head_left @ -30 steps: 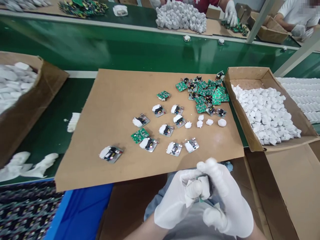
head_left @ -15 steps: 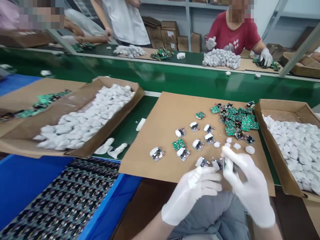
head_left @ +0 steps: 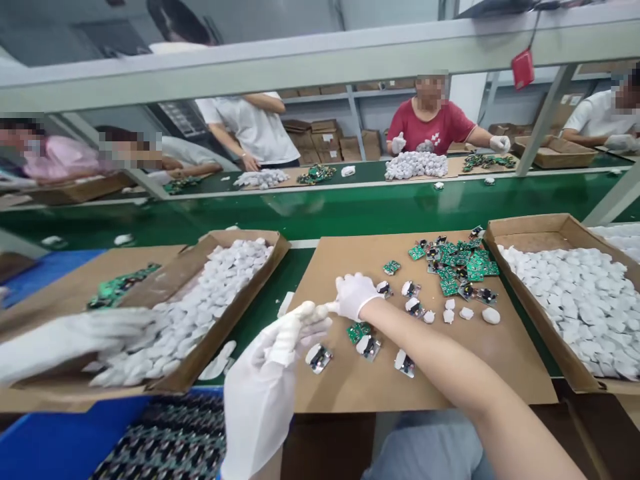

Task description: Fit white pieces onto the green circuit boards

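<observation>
My left hand [head_left: 280,363] in a white glove is raised over the near left edge of the brown cardboard sheet [head_left: 345,257], fingers stretched upward and holding nothing. My right hand [head_left: 356,293], also gloved, reaches across from the right and pinches a fingertip of the left glove. Just beyond the hands, several small circuit boards with white pieces [head_left: 319,358] lie on the sheet. A loose pile of green circuit boards [head_left: 460,263] sits at the sheet's far right.
Open cardboard boxes of white plastic pieces stand at the right [head_left: 575,300] and left [head_left: 200,300]. Another person's gloved hand [head_left: 75,340] reaches into the left box. A blue bin of boards [head_left: 165,440] sits at lower left. Other people work beyond the green conveyor [head_left: 325,213].
The view rose and swung left. Both hands went from my lap up over the sheet's left edge. The small part held earlier is gone; my right hand now pinches the left glove.
</observation>
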`<state>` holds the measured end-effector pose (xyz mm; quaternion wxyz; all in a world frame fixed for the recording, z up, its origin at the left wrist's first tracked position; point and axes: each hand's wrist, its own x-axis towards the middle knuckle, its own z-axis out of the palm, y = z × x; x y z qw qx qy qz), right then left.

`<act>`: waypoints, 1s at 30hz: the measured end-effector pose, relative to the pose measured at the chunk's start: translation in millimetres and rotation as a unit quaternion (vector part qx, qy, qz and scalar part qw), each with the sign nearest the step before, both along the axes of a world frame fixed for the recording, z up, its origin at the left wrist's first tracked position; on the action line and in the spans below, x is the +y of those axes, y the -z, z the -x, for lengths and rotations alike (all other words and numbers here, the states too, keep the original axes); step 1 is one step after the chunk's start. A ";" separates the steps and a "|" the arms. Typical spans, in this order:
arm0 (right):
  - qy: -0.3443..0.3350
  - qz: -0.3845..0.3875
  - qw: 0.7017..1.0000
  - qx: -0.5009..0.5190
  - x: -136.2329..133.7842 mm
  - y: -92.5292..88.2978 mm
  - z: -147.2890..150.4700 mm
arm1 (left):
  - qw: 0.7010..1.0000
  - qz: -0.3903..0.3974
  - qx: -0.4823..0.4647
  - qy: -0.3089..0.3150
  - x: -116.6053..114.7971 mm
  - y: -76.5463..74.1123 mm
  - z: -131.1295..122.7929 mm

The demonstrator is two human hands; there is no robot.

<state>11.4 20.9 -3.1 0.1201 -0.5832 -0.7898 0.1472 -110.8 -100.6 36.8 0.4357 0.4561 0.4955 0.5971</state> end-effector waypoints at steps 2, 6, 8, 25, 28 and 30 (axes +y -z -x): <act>-0.002 -0.007 1.000 0.008 -8.8 -2.5 -7.3 | 0.992 -0.006 0.123 0.024 13.6 -13.2 -3.6; -0.005 -0.049 0.998 0.029 -64.1 -18.7 -38.1 | 0.915 -0.049 0.371 0.151 70.3 -22.3 -41.5; -0.004 -0.063 0.998 0.032 -104.2 -24.5 -56.1 | 0.871 -0.073 0.441 0.206 105.4 -15.2 -76.3; 0.242 -0.188 0.950 -0.066 -183.8 43.2 -174.5 | 0.930 -0.039 0.186 0.314 78.1 0.8 -129.5; 0.234 -0.215 0.947 -0.049 -174.9 44.3 -172.8 | 0.923 0.087 -0.004 0.376 17.1 16.4 -98.7; 0.209 -0.250 0.945 -0.016 -187.4 41.4 -172.9 | 0.895 0.151 -0.116 0.404 -28.2 24.4 -79.2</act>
